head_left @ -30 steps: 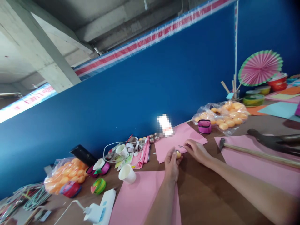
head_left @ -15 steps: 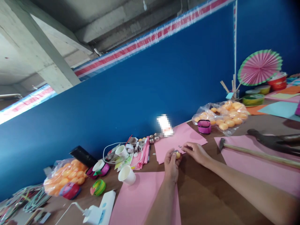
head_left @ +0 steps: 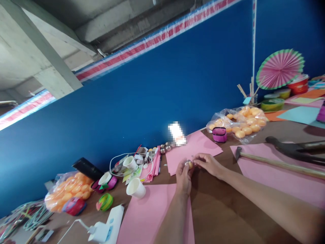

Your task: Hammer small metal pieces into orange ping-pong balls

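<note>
My left hand [head_left: 184, 176] is closed around a small ball [head_left: 188, 164] that looks part shiny silver and part pale orange. My right hand [head_left: 208, 164] is just to the right of it, with thumb and fingers pinched together close to the ball's side. Whatever is between those fingertips is too small to make out. A tiny grey bit lies on the pink paper [head_left: 195, 144] just beyond the hands. Several shiny silver balls [head_left: 166, 147] rest at the left edge of that paper, near the blue wall.
Orange balls in a plastic bag [head_left: 240, 134] lie at the back right, another bag [head_left: 67, 191] at the left. A hammer [head_left: 274, 162] rests on pink paper at the right. Left of my hands are a paper cup [head_left: 136, 188] and a white power strip [head_left: 115, 220].
My right hand has moved left, from above the pink paper up to the ball. My left hand has turned the ball slightly, so more silver faces the camera.
</note>
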`<state>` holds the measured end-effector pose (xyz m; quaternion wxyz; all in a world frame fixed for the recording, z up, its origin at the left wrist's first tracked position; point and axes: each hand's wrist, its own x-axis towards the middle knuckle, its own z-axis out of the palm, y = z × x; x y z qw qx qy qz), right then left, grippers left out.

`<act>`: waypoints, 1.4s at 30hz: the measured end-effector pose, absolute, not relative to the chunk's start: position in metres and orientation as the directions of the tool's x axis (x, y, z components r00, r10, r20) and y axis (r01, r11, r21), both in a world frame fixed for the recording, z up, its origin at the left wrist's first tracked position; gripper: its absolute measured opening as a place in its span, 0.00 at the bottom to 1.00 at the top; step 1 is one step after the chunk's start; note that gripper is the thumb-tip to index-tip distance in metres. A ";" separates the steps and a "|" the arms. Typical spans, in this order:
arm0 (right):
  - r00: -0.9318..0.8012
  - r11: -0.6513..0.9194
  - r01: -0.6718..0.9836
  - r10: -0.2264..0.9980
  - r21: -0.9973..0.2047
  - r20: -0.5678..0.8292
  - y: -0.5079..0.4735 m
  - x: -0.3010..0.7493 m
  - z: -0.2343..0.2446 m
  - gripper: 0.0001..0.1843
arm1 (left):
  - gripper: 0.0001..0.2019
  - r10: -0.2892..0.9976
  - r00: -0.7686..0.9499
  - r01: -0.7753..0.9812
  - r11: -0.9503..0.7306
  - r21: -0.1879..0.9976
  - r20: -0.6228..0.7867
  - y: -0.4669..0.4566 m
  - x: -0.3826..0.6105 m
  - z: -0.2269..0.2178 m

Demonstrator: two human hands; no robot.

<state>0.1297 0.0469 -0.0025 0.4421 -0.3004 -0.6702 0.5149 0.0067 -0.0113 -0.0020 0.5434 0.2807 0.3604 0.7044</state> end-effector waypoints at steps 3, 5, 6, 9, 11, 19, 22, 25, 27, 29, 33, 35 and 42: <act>-0.433 0.345 -0.002 0.846 -0.939 0.312 0.046 0.129 -0.002 0.13 | 0.15 0.970 -0.245 -0.556 -0.148 0.818 0.009 -0.011 0.006 -0.004; -0.426 0.406 0.079 0.839 -0.910 0.338 0.046 0.130 -0.002 0.13 | 0.15 0.972 -0.234 -0.556 -0.146 0.818 0.014 -0.011 0.006 -0.004; -0.417 0.440 0.125 0.837 -0.889 0.355 0.047 0.130 -0.003 0.13 | 0.15 0.973 -0.230 -0.556 -0.143 0.819 0.014 -0.011 0.006 -0.005; -0.361 0.495 0.233 0.843 -0.837 0.398 0.050 0.134 -0.004 0.12 | 0.15 0.971 -0.240 -0.543 -0.133 0.829 -0.001 -0.011 0.005 -0.006; -0.308 0.505 0.294 0.854 -0.811 0.420 0.052 0.139 -0.004 0.10 | 0.15 0.968 -0.251 -0.531 -0.128 0.838 -0.011 -0.010 0.005 -0.007; -0.227 0.498 0.383 0.867 -0.778 0.444 0.062 0.147 -0.007 0.06 | 0.15 0.965 -0.261 -0.518 -0.124 0.846 -0.018 -0.009 0.004 -0.009; -0.274 0.498 0.306 0.862 -0.812 0.425 0.060 0.142 -0.006 0.09 | 0.16 0.966 -0.260 -0.529 -0.131 0.839 -0.013 -0.009 0.004 -0.011; -0.347 0.491 0.209 0.846 -0.846 0.405 0.055 0.136 -0.003 0.10 | 0.17 0.970 -0.241 -0.559 -0.136 0.818 -0.003 -0.009 0.004 -0.010; -0.385 0.478 0.165 0.836 -0.863 0.390 0.051 0.132 -0.003 0.10 | 0.18 0.973 -0.231 -0.577 -0.139 0.805 0.002 -0.009 0.005 -0.009; -0.416 0.432 0.102 0.837 -0.896 0.356 0.048 0.129 -0.003 0.11 | 0.18 0.974 -0.227 -0.581 -0.136 0.802 0.001 -0.009 0.006 -0.007; -0.447 0.301 -0.028 0.849 -0.953 0.281 0.043 0.127 -0.001 0.11 | 0.20 0.974 -0.225 -0.565 -0.127 0.815 -0.004 -0.010 0.006 -0.005; -0.453 0.291 -0.038 0.848 -0.956 0.276 0.042 0.127 0.001 0.11 | 0.20 0.974 -0.227 -0.553 -0.132 0.823 0.003 -0.010 0.006 -0.005; -0.492 0.323 -0.047 0.816 -0.945 0.304 0.038 0.128 0.007 0.13 | 0.23 0.975 -0.222 -0.517 -0.143 0.844 0.029 -0.011 0.007 -0.004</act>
